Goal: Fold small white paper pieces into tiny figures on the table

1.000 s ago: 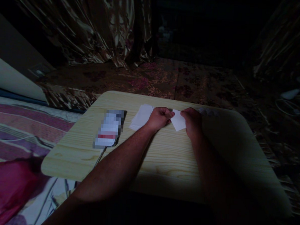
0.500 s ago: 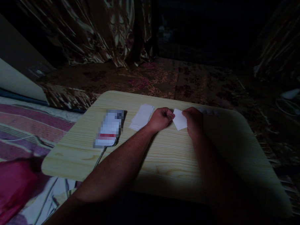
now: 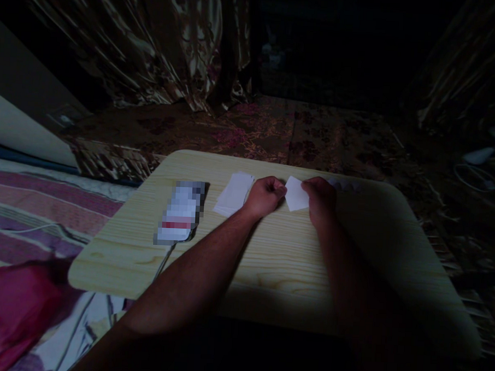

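A small piece of white paper is held between my two hands above the table, one corner pointing up. My right hand grips its right side, with thumb and fingers closed. The closed fingertips of my left hand pinch at its left edge. Just left of that hand lies a loose stack of white paper sheets, slightly fanned. Beyond my right hand, several small pale pieces sit in a row near the far edge; their kind is too dim to make out.
The wooden table has rounded corners. A blurred-out phone with a cable lies at its left. A striped bed cover and pink cloth are left of it. Patterned curtains hang behind; a pale lamp stands right.
The paper has turned slightly between my fingers, and its lower corner sits a little higher. Both hands stay in nearly the same place.
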`<action>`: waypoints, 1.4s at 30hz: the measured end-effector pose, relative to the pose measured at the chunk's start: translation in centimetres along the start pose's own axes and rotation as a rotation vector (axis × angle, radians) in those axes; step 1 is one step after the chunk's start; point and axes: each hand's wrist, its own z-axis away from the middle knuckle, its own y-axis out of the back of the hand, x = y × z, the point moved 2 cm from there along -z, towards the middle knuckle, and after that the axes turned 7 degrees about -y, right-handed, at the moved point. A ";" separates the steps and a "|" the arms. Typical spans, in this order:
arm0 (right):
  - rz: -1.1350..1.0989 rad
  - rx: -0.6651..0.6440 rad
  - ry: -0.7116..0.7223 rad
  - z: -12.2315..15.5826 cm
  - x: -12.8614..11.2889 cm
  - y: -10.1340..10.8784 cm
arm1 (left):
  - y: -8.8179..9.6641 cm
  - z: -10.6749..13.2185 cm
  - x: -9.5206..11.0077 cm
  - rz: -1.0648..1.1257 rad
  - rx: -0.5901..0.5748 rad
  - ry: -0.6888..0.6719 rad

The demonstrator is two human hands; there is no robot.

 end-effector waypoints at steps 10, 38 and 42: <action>0.107 -0.171 0.011 0.3 0.4 -0.5 | 0.3 -0.1 0.1 0.109 0.215 -0.033; 0.182 -0.186 0.053 0.4 0.2 -0.4 | -0.2 0.4 0.6 0.143 0.107 -0.028; 0.188 -0.175 0.068 0.4 0.3 -0.4 | -0.2 0.3 0.5 0.156 0.100 -0.040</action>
